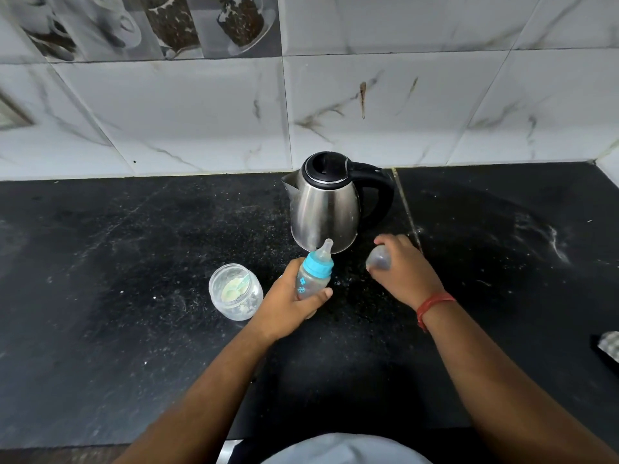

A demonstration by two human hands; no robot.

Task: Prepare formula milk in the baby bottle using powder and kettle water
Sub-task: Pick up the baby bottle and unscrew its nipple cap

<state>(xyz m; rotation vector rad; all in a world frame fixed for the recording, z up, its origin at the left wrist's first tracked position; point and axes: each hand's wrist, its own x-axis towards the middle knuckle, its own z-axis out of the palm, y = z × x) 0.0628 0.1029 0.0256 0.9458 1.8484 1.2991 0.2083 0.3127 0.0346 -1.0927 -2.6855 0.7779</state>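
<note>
My left hand [288, 304] grips a clear baby bottle [313, 277] with a blue collar and teat, tilted toward the kettle. The bottle's clear dome cap [378, 258] is held in my right hand [403, 267], low over the counter to the right of the bottle. A steel kettle [326, 204] with a black lid and handle stands just behind both hands, lid shut. Left of the bottle sits an open glass jar [235, 291] with pale powder and a spoon inside.
The black stone counter [134, 262] is dusted with white specks and runs back to a marble-tiled wall [402, 112]. A small patterned object [609, 344] lies at the right edge. A seam crosses the counter right of the kettle.
</note>
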